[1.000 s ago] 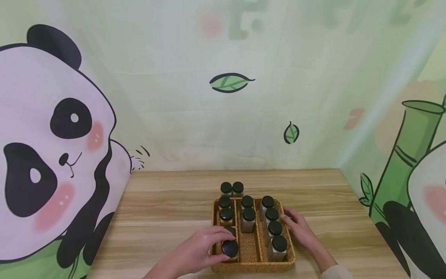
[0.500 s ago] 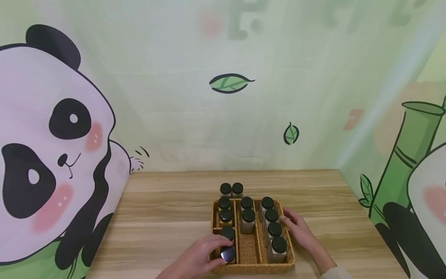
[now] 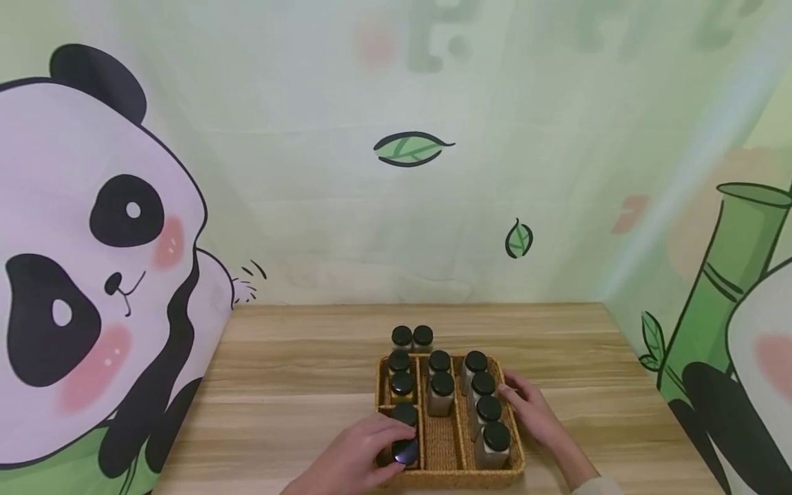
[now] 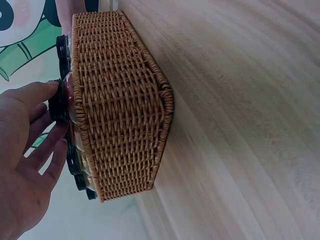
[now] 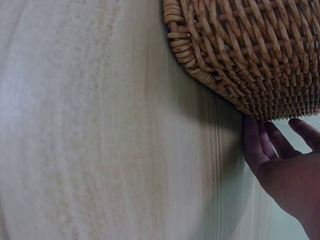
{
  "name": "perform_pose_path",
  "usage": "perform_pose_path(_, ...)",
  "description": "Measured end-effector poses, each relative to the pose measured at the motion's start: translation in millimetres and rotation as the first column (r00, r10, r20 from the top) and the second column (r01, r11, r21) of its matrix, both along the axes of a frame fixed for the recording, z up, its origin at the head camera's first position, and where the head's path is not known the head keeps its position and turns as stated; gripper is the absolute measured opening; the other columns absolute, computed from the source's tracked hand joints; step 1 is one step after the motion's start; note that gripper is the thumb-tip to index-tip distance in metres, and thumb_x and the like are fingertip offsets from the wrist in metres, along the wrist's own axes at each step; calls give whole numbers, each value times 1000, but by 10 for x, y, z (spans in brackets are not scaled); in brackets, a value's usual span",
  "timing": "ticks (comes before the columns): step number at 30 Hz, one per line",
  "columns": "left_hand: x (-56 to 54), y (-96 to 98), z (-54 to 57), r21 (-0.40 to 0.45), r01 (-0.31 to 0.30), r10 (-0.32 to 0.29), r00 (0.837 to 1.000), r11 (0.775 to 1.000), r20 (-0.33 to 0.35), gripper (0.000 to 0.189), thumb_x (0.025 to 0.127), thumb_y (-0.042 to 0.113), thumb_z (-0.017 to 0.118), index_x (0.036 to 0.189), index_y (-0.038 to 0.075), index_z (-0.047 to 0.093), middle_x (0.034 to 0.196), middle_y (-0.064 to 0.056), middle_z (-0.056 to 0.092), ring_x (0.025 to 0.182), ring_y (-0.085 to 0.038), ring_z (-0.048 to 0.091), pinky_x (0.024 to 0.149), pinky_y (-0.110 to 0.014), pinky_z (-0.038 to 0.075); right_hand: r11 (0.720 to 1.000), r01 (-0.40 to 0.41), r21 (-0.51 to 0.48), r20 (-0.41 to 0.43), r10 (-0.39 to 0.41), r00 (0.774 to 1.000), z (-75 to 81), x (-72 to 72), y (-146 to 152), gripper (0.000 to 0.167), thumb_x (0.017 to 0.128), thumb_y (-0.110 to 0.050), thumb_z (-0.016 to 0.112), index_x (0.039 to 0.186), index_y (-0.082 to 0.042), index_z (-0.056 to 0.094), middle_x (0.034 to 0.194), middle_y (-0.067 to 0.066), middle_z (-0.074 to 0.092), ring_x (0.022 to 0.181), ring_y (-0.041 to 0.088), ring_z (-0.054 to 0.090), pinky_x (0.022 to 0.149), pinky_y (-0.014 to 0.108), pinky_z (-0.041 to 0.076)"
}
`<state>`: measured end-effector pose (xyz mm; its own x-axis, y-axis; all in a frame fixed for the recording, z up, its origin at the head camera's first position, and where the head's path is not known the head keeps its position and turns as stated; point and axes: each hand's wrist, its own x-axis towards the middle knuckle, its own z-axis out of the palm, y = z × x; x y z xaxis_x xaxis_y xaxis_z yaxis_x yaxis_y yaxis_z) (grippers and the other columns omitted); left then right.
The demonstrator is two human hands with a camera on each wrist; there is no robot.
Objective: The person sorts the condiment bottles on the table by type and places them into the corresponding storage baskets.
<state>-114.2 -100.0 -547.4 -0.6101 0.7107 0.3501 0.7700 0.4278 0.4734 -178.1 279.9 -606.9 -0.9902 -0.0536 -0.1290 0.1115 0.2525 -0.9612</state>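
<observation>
A divided wicker basket (image 3: pixel 458 479) stands on the table, holding several clear jars with black lids. At its front left corner my left hand (image 3: pixel 365 450) pinches the black lid of a spice jar (image 3: pixel 405 452) between thumb and fingers. In the left wrist view, this jar (image 4: pixel 57 106) stands upright in the basket, its lid above the rim, and some red shows through its side. My right hand (image 3: pixel 533 410) touches the basket's outer right wall; in the right wrist view its fingertips (image 5: pixel 296 123) rest against the weave, with the fingers extended.
Behind the basket stand two more black-lidded jars (image 3: pixel 412 335). Inside, jars (image 3: pixel 491 440) line the right compartment, and two (image 3: pixel 441 392) occupy the back of the middle one. A panda-printed backdrop (image 3: pixel 309 240) rises beyond the wooden table (image 3: pixel 297 392).
My left hand has shifted slightly right and down with the jar's lid, uncovering the lid behind it. My right hand stays at the basket's side.
</observation>
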Motion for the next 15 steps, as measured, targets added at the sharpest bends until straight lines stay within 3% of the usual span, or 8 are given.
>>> perform_pose_path(4,-15,43,51,-19,-8,7,1000,1000,-10,39,96,29,83,130,13,73,126,5,72,115,-13,66,96,-33,59,1000,3,10,-6,-3,1000,-13,-2,14,55,111,-25,58,157,2,45,148,28,55,128,34,58,92,36,59)
perform_pose_path(9,-93,63,108,15,-52,51,995,999,82,36,96,33,82,126,16,74,123,7,71,111,-10,65,93,-28,60,1000,9,14,-16,-9,1000,-28,-8,11,55,111,-25,59,156,2,46,147,28,55,125,32,59,91,35,60)
perform_pose_path(13,-240,42,202,82,-134,116,974,988,195,36,95,33,83,126,16,74,122,5,71,111,-12,67,93,-35,61,1000,14,15,-18,-14,1000,-27,-4,7,54,110,-22,58,156,4,45,146,28,55,119,26,61,87,34,61)
perform_pose_path(15,-349,31,270,113,-182,148,954,977,260,38,95,32,83,128,14,73,124,2,72,113,-16,68,95,-41,61,1000,14,9,-16,-14,1000,-21,-1,9,54,111,-22,58,156,5,45,146,28,53,117,25,62,87,35,61)
